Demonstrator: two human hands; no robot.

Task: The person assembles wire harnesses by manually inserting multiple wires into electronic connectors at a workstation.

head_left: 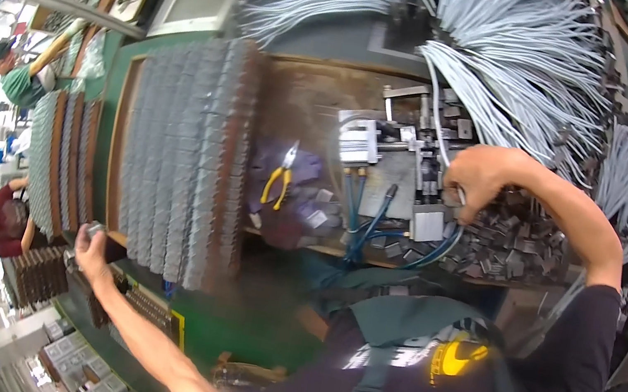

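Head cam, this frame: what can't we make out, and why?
- Head view: what, if anything, the bare right hand holds beside the grey metal fixture; the hand itself covers it.
- Head view: the small grey piece at the bare left hand; too small and blurred to identify.
- Head view: the upper part of the fanned pale cable bundle; cut off by the top edge.

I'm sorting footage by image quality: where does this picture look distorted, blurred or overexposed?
In the head view, the brown-edged stack bows toward the black circular border; the green floor smears into soft blur; patches at the far left wash out to white; the yellow-handled pliers look fairly crisp.
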